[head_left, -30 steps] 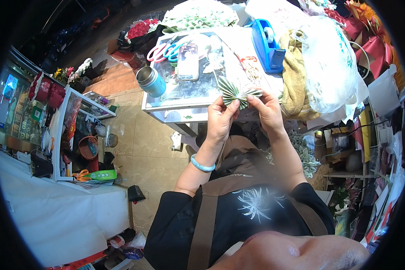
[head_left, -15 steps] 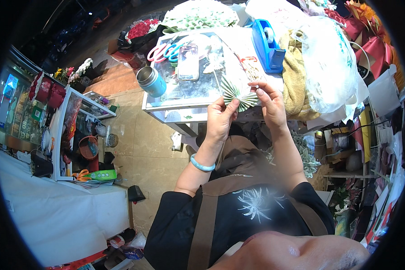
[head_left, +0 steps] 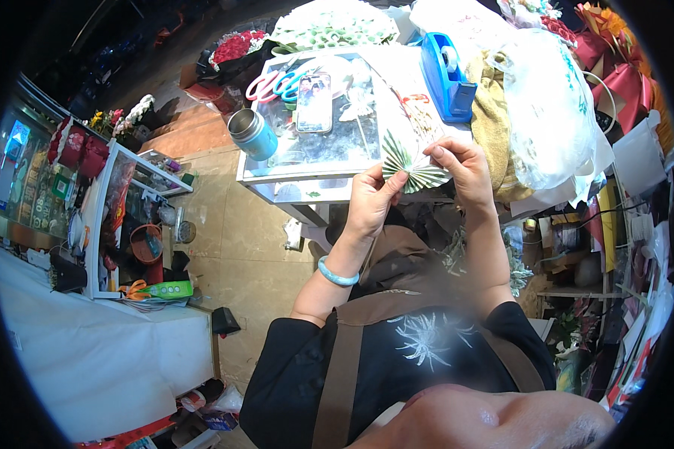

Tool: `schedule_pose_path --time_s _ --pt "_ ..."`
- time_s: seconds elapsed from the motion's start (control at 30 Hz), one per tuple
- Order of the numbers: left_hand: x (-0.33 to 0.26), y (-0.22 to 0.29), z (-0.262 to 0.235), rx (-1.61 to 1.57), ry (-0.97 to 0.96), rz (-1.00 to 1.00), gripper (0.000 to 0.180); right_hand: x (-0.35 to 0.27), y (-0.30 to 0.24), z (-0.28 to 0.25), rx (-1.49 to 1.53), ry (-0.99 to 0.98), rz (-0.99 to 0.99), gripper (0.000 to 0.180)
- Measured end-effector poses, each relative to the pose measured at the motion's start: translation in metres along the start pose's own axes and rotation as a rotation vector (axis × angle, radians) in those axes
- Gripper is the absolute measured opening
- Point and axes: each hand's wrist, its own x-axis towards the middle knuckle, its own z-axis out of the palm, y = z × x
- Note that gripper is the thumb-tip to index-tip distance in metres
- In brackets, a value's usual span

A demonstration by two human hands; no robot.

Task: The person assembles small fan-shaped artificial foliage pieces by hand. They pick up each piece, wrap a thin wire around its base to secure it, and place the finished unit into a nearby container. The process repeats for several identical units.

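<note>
Room: tan tiled floor (head_left: 232, 247) is running under everything, cluttered shop space. White cloth-covered counter (head_left: 90, 359) is sitting at lower left, with orange-handled scissors (head_left: 133, 289) and a green tool (head_left: 165, 289) lying at its top edge. Glass display case (head_left: 120, 202) is standing just beyond it, stuffed with small goods. Red flower bunches (head_left: 236, 46) are lying on the floor past the far side of the table.

Worktop: glass-topped white table (head_left: 292, 161) is standing ahead of the person, very crowded. Big clear plastic bag (head_left: 550, 112) is bulging over its right edge, a mustard cloth (head_left: 494, 123) tucked beside it. Blue tape dispenser (head_left: 445, 71) is sitting toward the far right corner. Fanned pile of green-white folded paper (head_left: 333, 26) is lying at the far edge. Phone (head_left: 314, 101) is lying flat mid-top, pink and teal scissors (head_left: 277, 82) just to its left. Blue-grey metal tumbler (head_left: 252, 135) is standing at the left edge.

Hands: both raised over the near edge of the table. Left hand (head_left: 371, 198) is pinching the lower left of a pleated green-white paper fan (head_left: 414, 166); light-blue bangle (head_left: 337, 273) on that wrist. Right hand (head_left: 464, 168) is gripping the fan's right side, fingertips closed on the pleats. Fan is being held in the air between them, spread open, not touching the table.
</note>
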Motion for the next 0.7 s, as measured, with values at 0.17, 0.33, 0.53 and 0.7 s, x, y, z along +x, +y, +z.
schedule_pose_path --time_s 0.17,0.33,0.53,0.7 --pt "0.0 -0.001 -0.001 0.0 0.01 -0.002 0.021 0.001 -0.004 -0.003 -0.115 -0.054 -0.05 0.013" --pt "-0.001 0.001 -0.001 -0.011 0.002 -0.016 0.02 -0.001 -0.005 -0.007 -0.134 -0.086 -0.056 0.019" --pt "-0.003 0.003 0.002 -0.018 -0.097 -0.08 0.017 0.008 -0.004 -0.018 0.108 -0.088 0.042 0.021" --pt "-0.005 0.002 0.005 -0.03 -0.159 -0.124 0.018 0.015 -0.006 -0.023 0.084 -0.249 0.07 0.022"
